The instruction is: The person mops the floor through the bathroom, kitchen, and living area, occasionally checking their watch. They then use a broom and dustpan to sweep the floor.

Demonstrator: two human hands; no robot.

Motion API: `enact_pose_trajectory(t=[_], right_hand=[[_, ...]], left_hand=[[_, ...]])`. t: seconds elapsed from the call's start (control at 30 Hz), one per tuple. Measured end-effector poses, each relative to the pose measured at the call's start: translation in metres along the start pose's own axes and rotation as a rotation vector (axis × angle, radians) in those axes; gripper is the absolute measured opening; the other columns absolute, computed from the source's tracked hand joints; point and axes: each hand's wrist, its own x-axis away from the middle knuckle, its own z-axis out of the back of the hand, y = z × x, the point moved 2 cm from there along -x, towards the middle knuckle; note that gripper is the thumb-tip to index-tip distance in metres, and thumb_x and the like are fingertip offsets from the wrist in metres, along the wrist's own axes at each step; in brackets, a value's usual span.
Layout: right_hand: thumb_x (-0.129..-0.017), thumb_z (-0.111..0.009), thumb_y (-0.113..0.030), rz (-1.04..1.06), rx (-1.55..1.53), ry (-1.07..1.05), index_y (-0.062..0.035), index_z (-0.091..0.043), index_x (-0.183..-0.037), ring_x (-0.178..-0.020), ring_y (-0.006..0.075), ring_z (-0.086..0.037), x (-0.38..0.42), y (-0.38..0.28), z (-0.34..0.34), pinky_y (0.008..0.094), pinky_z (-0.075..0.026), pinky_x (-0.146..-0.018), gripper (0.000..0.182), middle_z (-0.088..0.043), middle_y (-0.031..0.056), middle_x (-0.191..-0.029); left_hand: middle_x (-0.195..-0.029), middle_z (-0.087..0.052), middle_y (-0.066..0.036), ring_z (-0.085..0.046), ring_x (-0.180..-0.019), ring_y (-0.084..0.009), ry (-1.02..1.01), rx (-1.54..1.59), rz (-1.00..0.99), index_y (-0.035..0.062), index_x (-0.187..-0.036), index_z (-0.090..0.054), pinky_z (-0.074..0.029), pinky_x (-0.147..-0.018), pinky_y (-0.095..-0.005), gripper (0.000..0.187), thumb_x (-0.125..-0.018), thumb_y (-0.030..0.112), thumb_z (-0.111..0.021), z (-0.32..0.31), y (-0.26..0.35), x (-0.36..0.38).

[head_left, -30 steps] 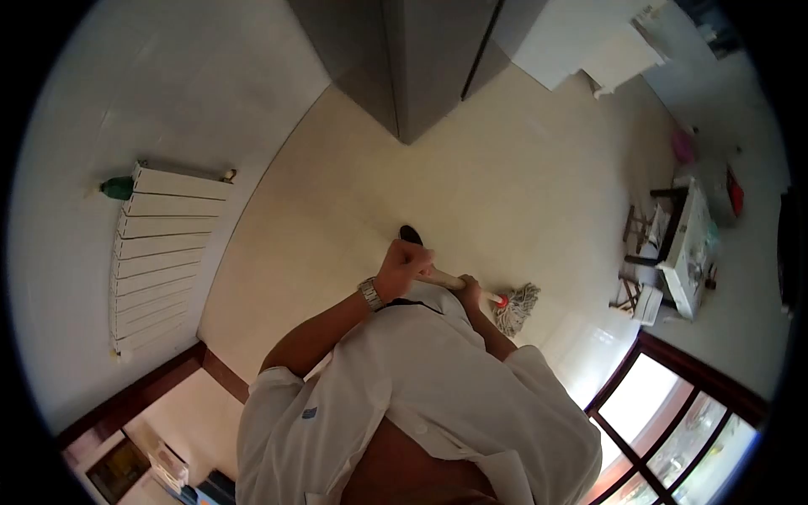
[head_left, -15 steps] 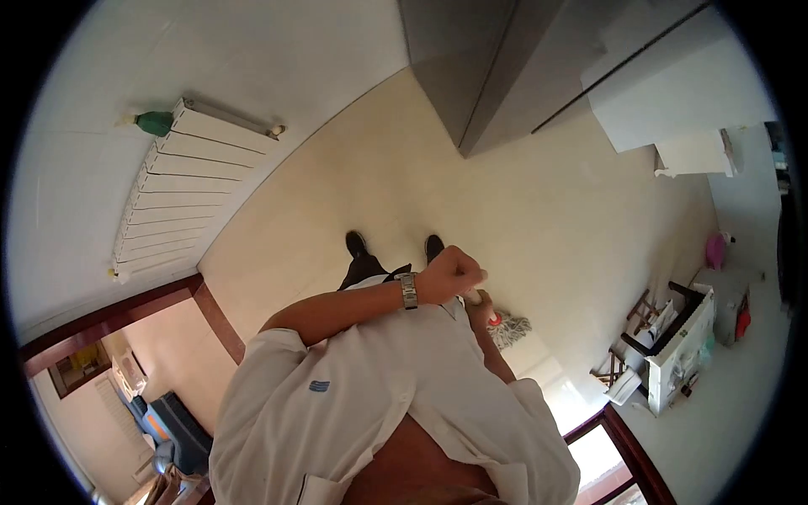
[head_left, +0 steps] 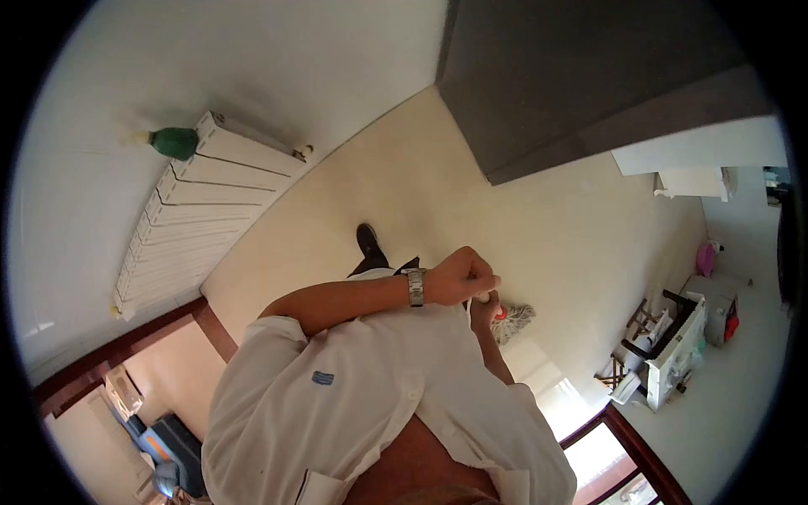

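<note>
A mop stands beside me, its grey string head (head_left: pixel 517 323) down on the floor by my right side, with a red collar (head_left: pixel 502 313) just above the strands. My left hand (head_left: pixel 461 276), below a metal wristwatch (head_left: pixel 415 287), is closed in a fist at the top end of the mop handle (head_left: pixel 483 297). Close under it, my right hand (head_left: pixel 484 313) wraps the same handle. Most of the handle is hidden by my hands or foreshortened.
A white radiator (head_left: pixel 206 206) with a green bottle (head_left: pixel 174 143) on it lines the left wall. A dark cabinet (head_left: pixel 581 93) juts out ahead. To the right, a white table (head_left: pixel 677 349) and a pink item (head_left: pixel 705 259) stand by the wall. A doorway frame (head_left: pixel 215 328) lies left behind.
I have moved forward, so the dark cabinet and radiator look nearer. One shoe shows now instead of two. Both hands keep their hold on the mop, whose head has shifted slightly right.
</note>
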Motion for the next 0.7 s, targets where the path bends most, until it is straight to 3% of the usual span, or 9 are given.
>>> enact_pose_trajectory(t=[0.17,0.23,0.37,0.43,0.47,0.57,0.7], right_hand=[[-0.073,-0.067,-0.008,-0.001,-0.076,0.048,-0.0036,-0.057,-0.08,-0.073,0.0251,-0.059,0.0,-0.063,-0.074,0.0354,-0.047,-0.067,0.013,-0.06,0.0098,-0.082],[-0.073,-0.068,-0.01,0.133,0.214,0.017,-0.0032,-0.057,-0.079,-0.071,0.0255,-0.058,-0.005,-0.08,-0.091,0.0356,-0.047,-0.068,0.014,-0.06,0.0105,-0.08],[-0.073,-0.07,-0.012,0.005,0.068,-0.102,-0.0027,-0.057,-0.077,-0.07,0.0267,-0.058,-0.028,-0.092,-0.117,0.0362,-0.047,-0.067,0.017,-0.06,0.0114,-0.076],[-0.073,-0.072,-0.015,0.251,0.108,-0.05,-0.0024,-0.056,-0.076,-0.069,0.0274,-0.058,-0.043,-0.111,-0.133,0.0369,-0.047,-0.065,0.02,-0.06,0.0124,-0.073],[-0.073,-0.073,-0.017,0.155,-0.013,-0.074,-0.0028,-0.057,-0.075,-0.07,0.0289,-0.058,-0.052,-0.121,-0.146,0.0382,-0.046,-0.066,0.022,-0.06,0.0124,-0.073],[-0.07,-0.069,-0.009,0.128,0.071,-0.216,-0.0064,-0.059,-0.075,-0.078,0.0313,-0.057,-0.077,-0.185,-0.161,0.0413,-0.046,-0.07,0.012,-0.06,0.0108,-0.076],[-0.068,-0.067,-0.01,0.265,0.039,-0.356,-0.0088,-0.06,-0.078,-0.083,0.0309,-0.057,-0.116,-0.234,-0.202,0.0409,-0.046,-0.071,0.012,-0.059,0.0099,-0.08]], left_hand=[[-0.049,-0.031,0.001,-0.026,-0.049,-0.0063,-0.021,0.01,-0.005,0.0023,-0.052,-0.038,-0.023,-0.044,-0.0276,0.039,-0.086,0.016,-0.052,0.067,0.045,0.029],[-0.049,-0.031,0.001,-0.026,-0.048,-0.0063,-0.065,-0.035,-0.025,0.0018,-0.053,-0.039,-0.023,-0.044,-0.0274,0.039,-0.086,0.017,-0.053,0.088,0.055,0.032],[-0.048,-0.034,0.0,-0.028,-0.047,-0.0067,-0.052,0.101,-0.086,0.0004,-0.056,-0.044,-0.024,-0.044,-0.0278,0.037,-0.086,0.019,-0.054,0.114,0.084,0.031],[-0.048,-0.037,0.0,-0.032,-0.048,-0.007,0.052,-0.075,-0.125,0.0005,-0.056,-0.045,-0.027,-0.044,-0.0278,0.036,-0.086,0.017,-0.053,0.138,0.091,0.029],[-0.05,-0.044,-0.002,-0.037,-0.048,-0.0092,0.135,-0.016,-0.173,-0.0001,-0.055,-0.046,-0.031,-0.045,-0.0275,0.034,-0.085,0.015,-0.053,0.154,0.09,0.03],[-0.052,-0.048,-0.007,-0.041,-0.048,-0.0129,0.276,-0.081,-0.203,-0.0018,-0.057,-0.048,-0.034,-0.046,-0.0277,0.034,-0.085,0.017,-0.055,0.191,0.101,0.033],[-0.054,-0.051,-0.008,-0.045,-0.048,-0.0162,0.379,-0.247,-0.262,-0.0022,-0.058,-0.05,-0.035,-0.046,-0.0304,0.043,-0.084,0.032,-0.058,0.219,0.154,0.038]])
